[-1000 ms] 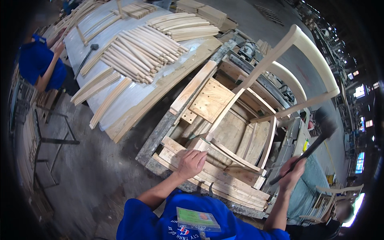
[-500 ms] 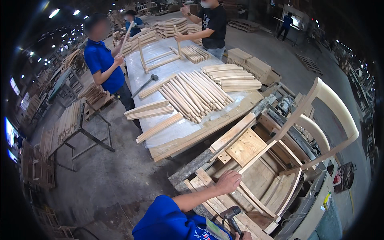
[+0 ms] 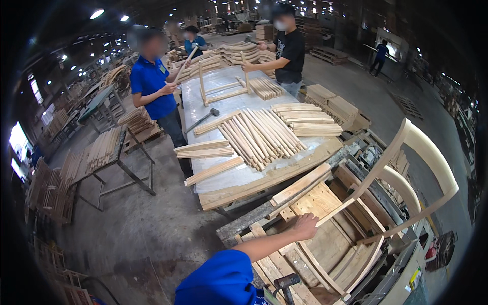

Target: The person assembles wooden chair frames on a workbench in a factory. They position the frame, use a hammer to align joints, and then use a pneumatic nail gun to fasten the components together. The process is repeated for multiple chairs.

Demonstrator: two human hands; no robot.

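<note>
the chair [image 3: 380, 165], a pale frame, is set in the bench [image 3: 244, 222] at the lower right of the frame, its curved back leaning toward the right edge. the step in hand is judged to be the steadying of this frame; from here, a firm brace at the rail and clear room for the mallet [image 3: 287, 280] would be called for, with fingers kept off any struck end. the left hand [image 3: 305, 226] is laid at the near end of a rail, fingers bent; whether the wood is pinched or merely touched cannot be told. the right hand is not shown, so its state cannot be told either; only the mallet's dark, blunt head and part of its handle are seen at the lower edge. the chair's wood looks smooth and bare, with rounded edges and a broad, bowed top rail. beside it, a honey-toned board [image 3: 317, 198] is pierced by small dark holes, and the bench's metal edge is scuffed and grey. farther up, toward the centre, the table [image 3: 239, 193] is covered by a pale, glossy sheet; on it are heaped slim, round spindles [image 3: 259, 137], bowed slats [image 3: 307, 121] and straight strips [image 3: 212, 179]. at the upper centre, an upright frame [image 3: 227, 96] is held by a co-worker in black [image 3: 290, 56].
</note>
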